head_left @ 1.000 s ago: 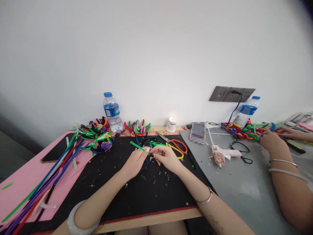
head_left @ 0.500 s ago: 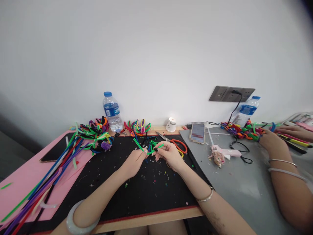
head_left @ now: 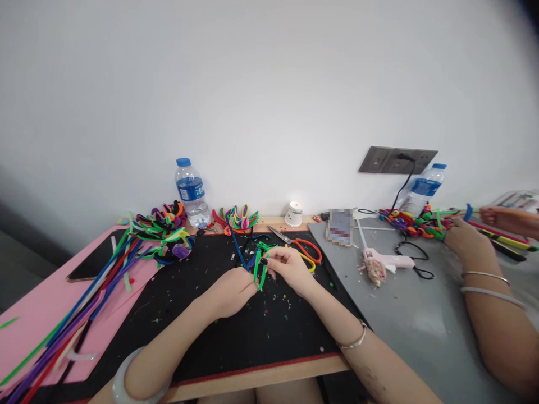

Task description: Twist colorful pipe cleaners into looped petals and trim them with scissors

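Note:
Between my hands, over the black mat (head_left: 197, 325), is a green pipe cleaner (head_left: 256, 266) bent into a narrow U. My left hand (head_left: 233, 293) is closed on it near the bend, fingertips partly hidden. My right hand (head_left: 290, 270) pinches the other upright leg between thumb and a dark-nailed finger. Just behind lie more green pieces and blue pipe cleaners (head_left: 238, 247). Orange-and-yellow-handled scissors (head_left: 306, 250) rest beyond my right hand, blades pointing back left.
Long pipe cleaners (head_left: 84, 314) and a colourful bundle (head_left: 162, 224) lie left, near a phone (head_left: 95, 258) and water bottle (head_left: 191, 193). A paper cup (head_left: 293, 214) stands by the wall. A glue gun (head_left: 389, 261) lies right, beside a co-worker's arm (head_left: 488, 292).
The green pipe cleaner has gone from a wide, shallow curve to a tight upright U. My left hand has moved lower and slightly right; my right hand stays nearly in place.

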Demonstrator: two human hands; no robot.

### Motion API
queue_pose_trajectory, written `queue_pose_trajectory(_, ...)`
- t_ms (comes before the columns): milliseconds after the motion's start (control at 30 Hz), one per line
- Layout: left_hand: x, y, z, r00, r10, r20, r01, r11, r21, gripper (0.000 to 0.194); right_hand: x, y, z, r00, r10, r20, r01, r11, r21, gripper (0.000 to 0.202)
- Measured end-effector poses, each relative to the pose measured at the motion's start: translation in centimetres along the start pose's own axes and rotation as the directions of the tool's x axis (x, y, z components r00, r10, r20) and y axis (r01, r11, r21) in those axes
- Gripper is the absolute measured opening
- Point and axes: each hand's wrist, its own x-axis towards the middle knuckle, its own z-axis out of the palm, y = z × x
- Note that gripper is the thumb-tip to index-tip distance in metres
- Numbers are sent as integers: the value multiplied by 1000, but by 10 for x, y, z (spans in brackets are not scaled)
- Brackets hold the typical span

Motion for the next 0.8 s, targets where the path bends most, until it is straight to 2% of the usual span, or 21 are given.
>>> queue_pose_trajectory(100, -1, 3, 1, 999, 31, 25, -31, 1000, -5, 30, -2, -4, 1, 999, -24, 48, 21, 998, 62, 11)
queue_pose_trajectory(200, -1, 2, 3, 998, 51, 34, -49, 997, -55, 29, -4, -7, 4, 990, 2, 145, -24, 989, 149, 11)
queue_pose_trajectory(300, -2, 0, 6, 998, 58, 25, -55, 992, -117, 28, -5, -5, 5, 986, 18, 168, -49, 982, 181, 13)
queue_pose_trajectory(467, 1, 0, 7, 998, 29, -49, -40, 971, -236, 32, -1, 2, 1, 999, 24, 30, -29, 979, 200, 12)
queue_pose_trajectory(600, 4, 0, 5, 990, -61, -124, 22, 954, -298, 35, 2, 2, -2, 993, 36, -114, -10, 976, 216, 14)
queue_pose_trajectory(800, 8, -1, 1, 985, -96, -144, 55, 963, -265, 29, 2, -1, -1, 980, 23, -198, 32, 963, 267, 14)
